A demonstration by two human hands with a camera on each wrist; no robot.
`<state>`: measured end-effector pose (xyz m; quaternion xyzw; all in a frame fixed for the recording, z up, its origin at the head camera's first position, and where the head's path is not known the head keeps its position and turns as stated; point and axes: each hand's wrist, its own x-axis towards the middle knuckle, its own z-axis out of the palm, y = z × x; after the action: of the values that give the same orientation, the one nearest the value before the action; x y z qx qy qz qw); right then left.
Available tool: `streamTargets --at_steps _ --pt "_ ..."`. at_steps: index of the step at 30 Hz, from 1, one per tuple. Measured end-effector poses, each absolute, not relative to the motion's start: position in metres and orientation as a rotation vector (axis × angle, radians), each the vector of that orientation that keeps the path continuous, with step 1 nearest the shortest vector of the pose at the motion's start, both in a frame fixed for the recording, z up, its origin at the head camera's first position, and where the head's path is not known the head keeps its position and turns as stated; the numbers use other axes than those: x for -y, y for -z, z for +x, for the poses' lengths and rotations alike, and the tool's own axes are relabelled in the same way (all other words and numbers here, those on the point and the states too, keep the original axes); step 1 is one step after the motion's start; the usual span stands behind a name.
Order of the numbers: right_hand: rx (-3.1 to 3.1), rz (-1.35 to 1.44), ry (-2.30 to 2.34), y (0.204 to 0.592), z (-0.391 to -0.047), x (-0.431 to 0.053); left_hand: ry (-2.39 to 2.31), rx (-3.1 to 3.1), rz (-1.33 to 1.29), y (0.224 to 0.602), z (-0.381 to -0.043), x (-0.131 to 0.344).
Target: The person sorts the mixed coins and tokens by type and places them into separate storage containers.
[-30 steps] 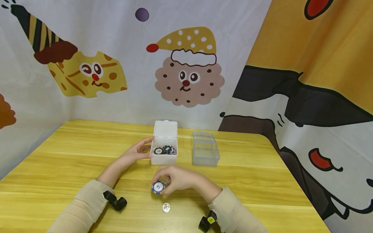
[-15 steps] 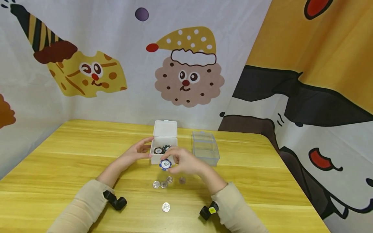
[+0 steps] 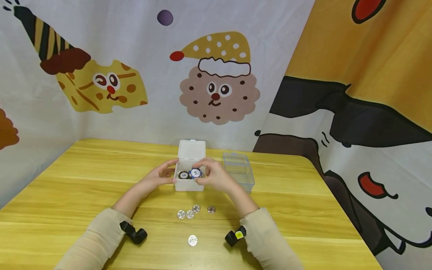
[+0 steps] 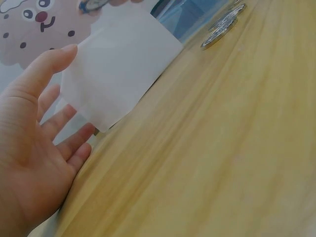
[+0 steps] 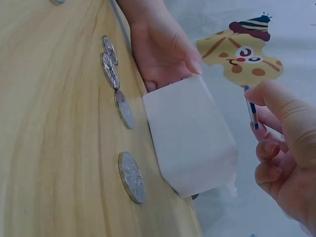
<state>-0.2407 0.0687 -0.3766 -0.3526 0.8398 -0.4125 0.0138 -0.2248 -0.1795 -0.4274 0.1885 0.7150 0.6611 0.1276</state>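
Note:
A blue-and-white poker chip (image 3: 196, 173) is pinched between the thumb and fingers of my right hand (image 3: 217, 175), over the opening of a white plastic box (image 3: 189, 185). From the right wrist view, the chip (image 5: 252, 111) appears edge-on above the box's rim. Inside the box lies a black poker chip (image 3: 183, 175); whatever sits behind the held chip is hidden. My left hand (image 3: 156, 177) rests against the box's left side, thumb at the front corner, fingers spread toward the back. The box's lid (image 3: 191, 149) stands up at the rear.
Several silver coins (image 3: 190, 214) lie on the wooden table (image 3: 101, 180) in front of the box, one coin (image 3: 192, 240) nearer the front edge. To the right stands a clear, divided plastic box (image 3: 243, 178), partly behind my right hand. A cartoon-printed cloth (image 3: 152, 123) hangs behind.
My right hand has carried the blue chip up from the table, away from over the coins, to above the white box. Several coins are now uncovered. My left hand has stayed put.

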Motion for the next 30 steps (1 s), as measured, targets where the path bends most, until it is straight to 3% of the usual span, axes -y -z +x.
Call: streamTargets --at_steps 30 --pt "-2.911 -0.808 0.997 0.398 -0.269 -0.054 -1.941 -2.096 0.543 0.445 -0.235 0.184"
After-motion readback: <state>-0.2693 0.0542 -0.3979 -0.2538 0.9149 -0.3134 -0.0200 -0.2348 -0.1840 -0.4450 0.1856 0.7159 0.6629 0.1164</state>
